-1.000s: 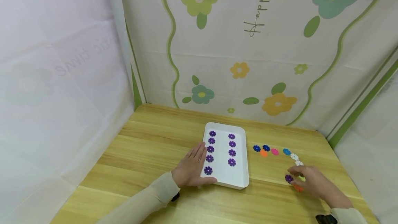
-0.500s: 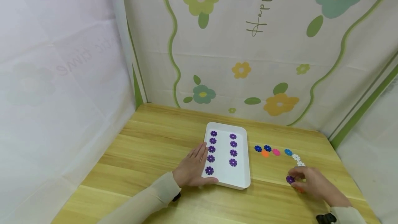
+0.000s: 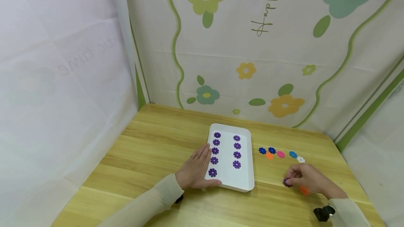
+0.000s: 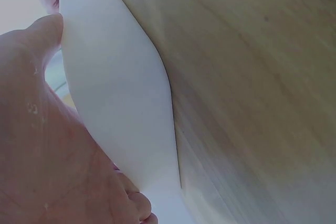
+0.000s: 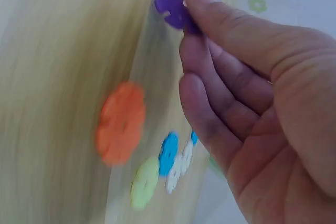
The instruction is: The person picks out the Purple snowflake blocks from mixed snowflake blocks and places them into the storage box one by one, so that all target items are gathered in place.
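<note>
A white tray [image 3: 225, 174] holds two columns of purple flower-shaped discs, the left column [image 3: 214, 160] longer than the right one [image 3: 237, 155]. Over the tray's near left corner lies my left hand [image 3: 193, 172], straight fingers along the left rim and thumb on the near rim. To the right of the tray, my right hand [image 3: 310, 179] pinches a purple flower disc [image 5: 172, 6] between thumb and fingers, above the table. Below that hand lies an orange disc [image 5: 122, 124]. Beyond it in the right wrist view are a yellow disc [image 5: 145, 182] and a light blue disc [image 5: 168, 153].
Right of the tray lie dark blue discs [image 3: 262, 150], an orange disc [image 3: 269, 155], a pink disc [image 3: 280, 154], a blue disc [image 3: 293, 154] and a white disc [image 3: 301, 159]. Printed cloth [image 3: 221, 52] hangs behind the wooden table [image 3: 164, 132] and at both sides.
My right hand has drawn left and up with the purple disc pinched in it, away from the orange disc. My left hand stays on the tray.
</note>
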Demonstrator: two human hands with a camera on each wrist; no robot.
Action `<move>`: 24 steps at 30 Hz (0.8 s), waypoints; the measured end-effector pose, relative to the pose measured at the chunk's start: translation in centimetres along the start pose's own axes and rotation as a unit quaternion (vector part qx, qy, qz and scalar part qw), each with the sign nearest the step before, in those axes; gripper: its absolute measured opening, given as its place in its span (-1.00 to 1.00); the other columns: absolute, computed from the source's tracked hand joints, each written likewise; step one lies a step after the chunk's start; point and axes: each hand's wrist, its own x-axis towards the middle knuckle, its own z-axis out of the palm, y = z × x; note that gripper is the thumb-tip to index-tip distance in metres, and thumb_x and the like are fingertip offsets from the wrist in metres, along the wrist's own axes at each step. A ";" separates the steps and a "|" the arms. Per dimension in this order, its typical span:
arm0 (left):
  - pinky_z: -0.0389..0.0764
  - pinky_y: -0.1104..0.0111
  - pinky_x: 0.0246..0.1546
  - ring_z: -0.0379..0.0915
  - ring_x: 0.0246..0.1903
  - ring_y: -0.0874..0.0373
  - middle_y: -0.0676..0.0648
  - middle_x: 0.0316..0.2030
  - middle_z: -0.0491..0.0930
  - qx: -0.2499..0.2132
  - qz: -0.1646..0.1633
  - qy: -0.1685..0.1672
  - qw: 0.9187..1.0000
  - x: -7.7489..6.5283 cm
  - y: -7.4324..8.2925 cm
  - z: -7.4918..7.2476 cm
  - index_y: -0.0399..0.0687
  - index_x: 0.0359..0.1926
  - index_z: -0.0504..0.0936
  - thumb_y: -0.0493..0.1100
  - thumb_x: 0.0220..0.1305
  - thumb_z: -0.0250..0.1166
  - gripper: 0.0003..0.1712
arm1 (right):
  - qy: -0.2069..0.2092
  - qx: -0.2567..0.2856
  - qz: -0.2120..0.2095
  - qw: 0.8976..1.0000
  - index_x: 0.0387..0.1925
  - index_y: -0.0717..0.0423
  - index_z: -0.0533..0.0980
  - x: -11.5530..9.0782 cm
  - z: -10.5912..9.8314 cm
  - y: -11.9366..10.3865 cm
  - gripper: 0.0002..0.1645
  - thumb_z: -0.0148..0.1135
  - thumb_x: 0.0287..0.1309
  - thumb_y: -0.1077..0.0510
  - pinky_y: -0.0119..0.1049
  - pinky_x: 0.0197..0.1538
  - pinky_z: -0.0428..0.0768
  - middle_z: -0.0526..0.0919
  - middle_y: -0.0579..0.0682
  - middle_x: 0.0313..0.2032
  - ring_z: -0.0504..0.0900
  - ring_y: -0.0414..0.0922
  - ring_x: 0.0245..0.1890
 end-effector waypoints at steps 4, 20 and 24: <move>0.10 0.06 0.68 -0.14 0.70 -0.18 -0.33 0.69 -0.13 0.005 -0.002 -0.002 1.000 0.0 0.0 -0.1 -0.36 0.65 0.02 0.71 0.28 0.00 0.40 | -0.010 0.040 -0.036 0.998 -0.18 0.03 0.72 1.2 0.4 -1.2 -0.88 0.32 0.45 0.11 -0.37 -0.24 0.72 0.82 -0.08 -0.25 0.74 -0.29 -0.30; 0.14 0.05 0.66 -0.10 0.69 -0.18 -0.33 0.69 -0.10 0.004 -0.002 -0.001 1.000 -0.1 0.0 -0.4 -0.36 0.65 0.04 0.70 0.27 0.01 0.40 | -0.037 0.044 -0.126 0.990 -0.17 -0.02 0.76 6.9 0.8 -9.4 -0.83 0.27 0.49 0.10 -0.24 -0.24 0.78 0.83 -0.09 -0.30 0.76 -0.18 -0.34; 0.14 0.05 0.66 -0.10 0.69 -0.19 -0.33 0.68 -0.09 0.006 -0.003 -0.001 1.000 -0.2 0.2 -0.4 -0.36 0.65 0.05 0.71 0.26 0.02 0.40 | -0.058 0.034 -0.131 0.989 -0.19 -0.03 0.76 8.7 0.9 -11.4 -0.83 0.28 0.49 0.10 -0.21 -0.16 0.79 0.84 -0.11 -0.28 0.78 -0.13 -0.30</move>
